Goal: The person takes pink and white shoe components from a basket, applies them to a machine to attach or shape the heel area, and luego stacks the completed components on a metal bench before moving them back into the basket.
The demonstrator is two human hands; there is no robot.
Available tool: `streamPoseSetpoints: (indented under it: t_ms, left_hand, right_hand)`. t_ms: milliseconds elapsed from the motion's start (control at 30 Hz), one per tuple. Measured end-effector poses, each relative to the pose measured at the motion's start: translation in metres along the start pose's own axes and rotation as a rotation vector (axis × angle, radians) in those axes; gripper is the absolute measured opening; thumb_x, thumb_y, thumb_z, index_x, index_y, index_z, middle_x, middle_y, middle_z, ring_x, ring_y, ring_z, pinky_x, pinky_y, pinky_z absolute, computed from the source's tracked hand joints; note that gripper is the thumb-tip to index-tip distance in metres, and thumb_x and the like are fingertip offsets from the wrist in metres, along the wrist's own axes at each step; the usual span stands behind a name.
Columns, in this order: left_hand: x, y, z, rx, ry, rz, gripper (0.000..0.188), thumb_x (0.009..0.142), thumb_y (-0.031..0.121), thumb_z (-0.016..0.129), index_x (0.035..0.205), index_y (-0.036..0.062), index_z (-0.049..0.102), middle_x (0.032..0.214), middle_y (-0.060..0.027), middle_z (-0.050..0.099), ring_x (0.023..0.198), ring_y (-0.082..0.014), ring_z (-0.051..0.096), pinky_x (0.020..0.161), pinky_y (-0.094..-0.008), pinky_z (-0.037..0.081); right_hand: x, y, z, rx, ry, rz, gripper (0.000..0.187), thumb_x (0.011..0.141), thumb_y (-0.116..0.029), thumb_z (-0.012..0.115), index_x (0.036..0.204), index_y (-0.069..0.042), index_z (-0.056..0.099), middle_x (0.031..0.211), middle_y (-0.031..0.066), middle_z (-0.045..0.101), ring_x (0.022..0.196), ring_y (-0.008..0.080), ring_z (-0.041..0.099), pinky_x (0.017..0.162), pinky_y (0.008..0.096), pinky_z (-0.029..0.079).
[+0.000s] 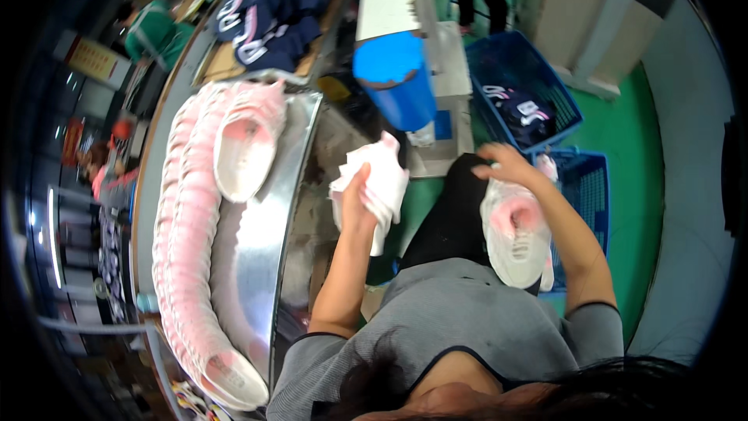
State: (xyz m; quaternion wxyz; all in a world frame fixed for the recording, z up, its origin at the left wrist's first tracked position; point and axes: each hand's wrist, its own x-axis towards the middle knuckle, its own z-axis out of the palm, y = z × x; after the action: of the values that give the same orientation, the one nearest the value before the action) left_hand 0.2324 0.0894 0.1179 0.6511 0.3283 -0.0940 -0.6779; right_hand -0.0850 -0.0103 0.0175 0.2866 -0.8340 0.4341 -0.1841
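Observation:
My left hand (357, 201), left of centre, is closed on a bundle of pale pink and white fabric pieces (380, 181), thumb on top. They lie over one another with uneven edges. On the right, my right hand (505, 162) bends its fingers at the far, heel end of a white and pink shoe upper (516, 238). That upper sits by my right thigh, its lacing loops and rounded toe pointing toward me. A small white bit shows between the fingers, and part of their grip is hidden.
Left, a metal-topped table (253, 253) carries long rows of nested pink and white shoe uppers (191, 226). Dark navy printed pieces (273, 8) are heaped farther back. A blue cylinder (397, 82) stands ahead; blue crates (506, 70) stand right on green floor. Other people are beyond.

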Motion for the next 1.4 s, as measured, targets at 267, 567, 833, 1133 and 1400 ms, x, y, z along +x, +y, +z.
streamPoseSetpoints:
  t_ms: [267,567,833,1133,1400]
  left_hand:
    - [-0.079,0.126,-0.001,0.612,0.570,0.999,0.046,0.079,0.011,0.070,0.117,-0.0070,0.053,0.109,-0.0127,0.059,0.095,-0.0190,0.058,0.082,-0.0313,0.048]
    - [0.108,0.227,-0.090,1.021,0.891,1.233,0.056,0.069,0.015,0.079,0.115,-0.0081,0.056,0.112,-0.0152,0.061,0.102,-0.0240,0.058,0.091,-0.0327,0.044]
    - [0.062,0.240,-0.172,1.109,0.267,0.824,0.074,0.075,0.007,0.075,0.134,-0.0030,0.032,0.122,-0.0139,0.052,0.113,-0.0243,0.050,0.097,-0.0337,0.040]
    - [-0.082,0.039,-0.013,1.185,-0.112,0.573,0.022,0.091,0.016,0.050,0.106,0.0013,0.057,0.110,-0.0082,0.058,0.103,-0.0200,0.053,0.089,-0.0319,0.041]
    - [-0.008,-0.083,0.052,0.060,-0.020,-0.305,0.052,0.094,0.039,0.047,0.129,0.0009,0.043,0.123,-0.0096,0.054,0.110,-0.0227,0.054,0.094,-0.0334,0.042]
  right_hand:
    - [-0.104,-0.004,0.004,-0.418,-0.214,0.468,0.079,0.060,-0.021,0.080,0.127,0.001,0.043,0.126,0.0182,0.046,0.107,0.0412,0.052,0.089,0.0447,0.046]
    - [-0.061,-0.037,-0.045,-0.397,-0.576,0.161,0.069,0.060,-0.036,0.079,0.114,0.000,0.058,0.110,0.0222,0.060,0.103,0.0369,0.057,0.089,0.0416,0.045]
    - [-0.122,-0.034,-0.068,0.157,0.289,0.481,0.057,0.063,-0.005,0.072,0.115,0.000,0.052,0.106,0.0177,0.063,0.099,0.0265,0.061,0.088,0.0349,0.046]
    - [-0.061,-0.092,-0.038,0.013,0.987,0.345,0.068,0.065,-0.002,0.072,0.126,-0.001,0.042,0.124,0.0181,0.044,0.117,0.0343,0.042,0.101,0.0377,0.035]
    - [-0.049,-0.144,0.019,0.768,0.486,0.268,0.090,0.078,-0.026,0.072,0.140,0.001,0.014,0.127,0.0224,0.042,0.111,0.0315,0.049,0.089,0.0382,0.044]
